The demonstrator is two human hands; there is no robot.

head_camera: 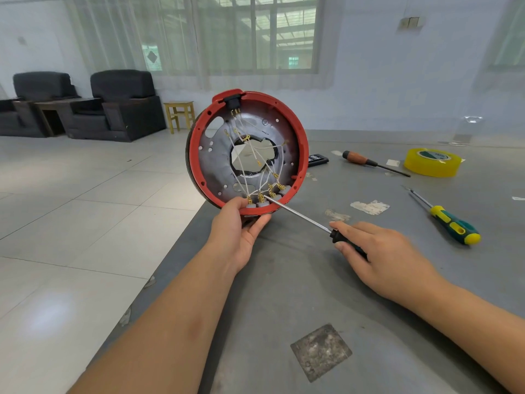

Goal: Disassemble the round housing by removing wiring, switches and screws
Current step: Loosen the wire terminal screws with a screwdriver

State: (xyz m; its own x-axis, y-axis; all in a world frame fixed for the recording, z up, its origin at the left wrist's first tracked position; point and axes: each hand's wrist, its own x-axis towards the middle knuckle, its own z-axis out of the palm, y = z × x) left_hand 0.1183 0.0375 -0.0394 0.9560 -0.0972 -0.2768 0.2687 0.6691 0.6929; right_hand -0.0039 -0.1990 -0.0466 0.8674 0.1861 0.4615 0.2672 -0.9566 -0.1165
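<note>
Room: tiled floor, two dark armchairs [85, 103] and a small yellow wooden stool [180, 115] by a curtained window; the work happens at the corner of a grey table [326, 294] with scuffed patches.
Round housing [247, 150]: red-rimmed, held upright on edge above the table's left corner, its open inside facing the camera; a grey metal plate with a ragged central hole fills it.
Wiring [262, 166]: thin white wires cross the hole and run down to brass terminals at the lower rim.
Switches [262, 201]: a row of grey blocks along the bottom inside edge, each topped with brass connectors.
Socket [234, 99]: black, at the top of the rim.
Left hand [241, 226]: grips the housing's lower edge, thumb inside beside the switches, fingers curled underneath.
Right hand [377, 251]: fingers curled round the black handle of a screwdriver [301, 214]; its steel shaft slants up left, the tip touching the terminals on the switches.
Spare tools: a green-and-yellow screwdriver [446, 220] and a brown-handled screwdriver [369, 162] lie to the right.
Tape: a yellow roll [431, 163] far right, flat on the table.
</note>
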